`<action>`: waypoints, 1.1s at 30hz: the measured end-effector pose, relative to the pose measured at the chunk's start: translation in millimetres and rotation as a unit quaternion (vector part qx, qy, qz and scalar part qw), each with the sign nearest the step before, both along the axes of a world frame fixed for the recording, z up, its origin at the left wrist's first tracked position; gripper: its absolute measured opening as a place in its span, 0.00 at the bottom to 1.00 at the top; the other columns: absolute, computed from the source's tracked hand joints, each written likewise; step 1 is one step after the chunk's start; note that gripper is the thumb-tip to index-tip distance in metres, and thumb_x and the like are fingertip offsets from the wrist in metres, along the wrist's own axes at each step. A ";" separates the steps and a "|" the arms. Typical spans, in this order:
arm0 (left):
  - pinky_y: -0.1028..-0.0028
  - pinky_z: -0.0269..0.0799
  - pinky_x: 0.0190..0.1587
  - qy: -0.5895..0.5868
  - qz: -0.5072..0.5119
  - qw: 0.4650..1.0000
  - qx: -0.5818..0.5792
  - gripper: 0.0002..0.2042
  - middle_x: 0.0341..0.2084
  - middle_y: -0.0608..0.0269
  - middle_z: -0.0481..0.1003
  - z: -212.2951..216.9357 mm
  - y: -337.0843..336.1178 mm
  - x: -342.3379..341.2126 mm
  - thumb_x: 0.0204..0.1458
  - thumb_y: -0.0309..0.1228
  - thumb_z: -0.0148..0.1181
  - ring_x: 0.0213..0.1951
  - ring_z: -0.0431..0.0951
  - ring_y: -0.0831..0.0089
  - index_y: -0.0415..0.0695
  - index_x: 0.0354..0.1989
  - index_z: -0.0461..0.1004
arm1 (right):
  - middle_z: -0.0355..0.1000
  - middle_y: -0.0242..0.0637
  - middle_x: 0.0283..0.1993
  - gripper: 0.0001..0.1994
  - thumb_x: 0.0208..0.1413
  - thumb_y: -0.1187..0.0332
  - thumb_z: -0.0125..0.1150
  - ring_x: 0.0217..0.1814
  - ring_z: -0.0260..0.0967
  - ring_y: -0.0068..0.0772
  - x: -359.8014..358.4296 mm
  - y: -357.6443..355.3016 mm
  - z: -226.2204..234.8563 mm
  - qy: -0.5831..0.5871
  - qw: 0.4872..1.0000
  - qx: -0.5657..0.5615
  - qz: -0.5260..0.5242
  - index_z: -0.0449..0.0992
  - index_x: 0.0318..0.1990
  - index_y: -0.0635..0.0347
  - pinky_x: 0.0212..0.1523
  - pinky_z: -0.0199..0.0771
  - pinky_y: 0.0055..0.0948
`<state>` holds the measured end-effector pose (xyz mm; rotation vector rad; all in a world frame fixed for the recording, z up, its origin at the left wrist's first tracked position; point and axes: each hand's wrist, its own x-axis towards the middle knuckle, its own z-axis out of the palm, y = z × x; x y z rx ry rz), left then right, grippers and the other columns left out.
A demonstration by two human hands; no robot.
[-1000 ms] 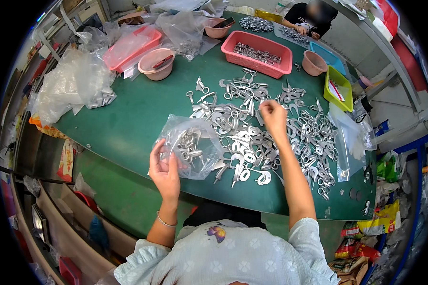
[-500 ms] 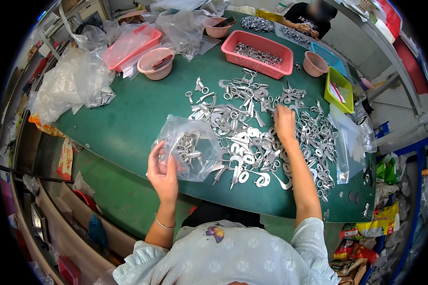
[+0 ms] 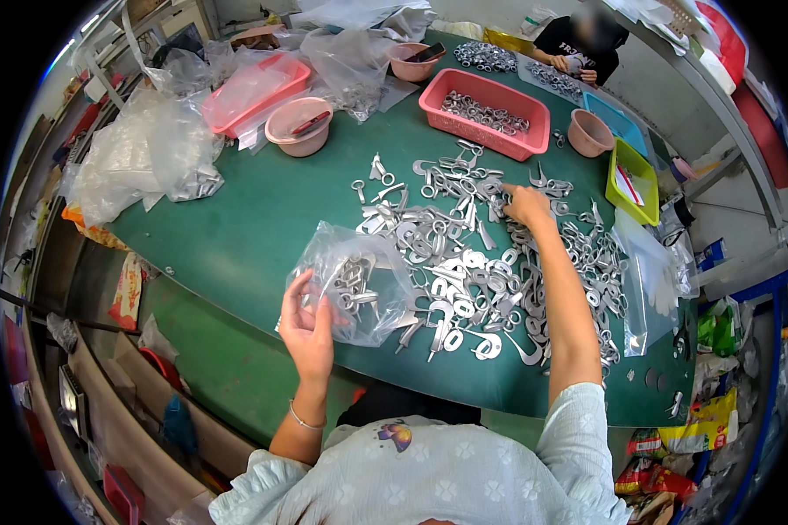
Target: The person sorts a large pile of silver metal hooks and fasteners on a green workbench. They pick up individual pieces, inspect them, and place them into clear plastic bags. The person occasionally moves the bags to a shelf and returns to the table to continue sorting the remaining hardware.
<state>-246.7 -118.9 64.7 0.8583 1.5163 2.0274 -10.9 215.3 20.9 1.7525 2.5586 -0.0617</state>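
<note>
My left hand [image 3: 306, 325] is curled at the side of a clear plastic bag [image 3: 389, 308], its fingers and thumb bent round the bag's edge. Several grey metal parts [image 3: 356, 284] lie inside the bag, which rests near the table's front edge. A wide pile of loose metal parts [image 3: 438, 232], with rings, hooks and flat slotted pieces among them, spreads to the right of the bag. My right hand [image 3: 531, 208] reaches into the far part of that pile with fingers drawn together. Whatever lies between its fingertips is too small to tell.
Beyond the pile stands a pink basket [image 3: 534, 140] of metal rings, beside a small pink bowl [image 3: 590, 133] and a green tray [image 3: 632, 182]. Plastic bags [image 3: 131, 153] heap up at the far left. A flat clear bag [image 3: 636, 289] lies at right. A co-worker [image 3: 578, 48] sits across the table.
My right hand has moved a little farther away and leftward over the pile. The left hand stays at the bag. The view has shifted slightly.
</note>
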 end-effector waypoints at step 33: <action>0.78 0.75 0.27 -0.013 -0.004 1.000 0.013 0.17 0.36 0.62 0.65 2.6 0.2 6.4 0.52 0.18 0.49 0.24 0.68 0.83 0.33 0.51 0.62 | 0.70 0.38 0.28 0.15 0.50 0.71 0.57 0.23 0.67 0.21 -155.2 -230.3 28.6 0.652 0.629 -0.418 0.067 0.66 0.44 0.69 0.23 0.68 0.21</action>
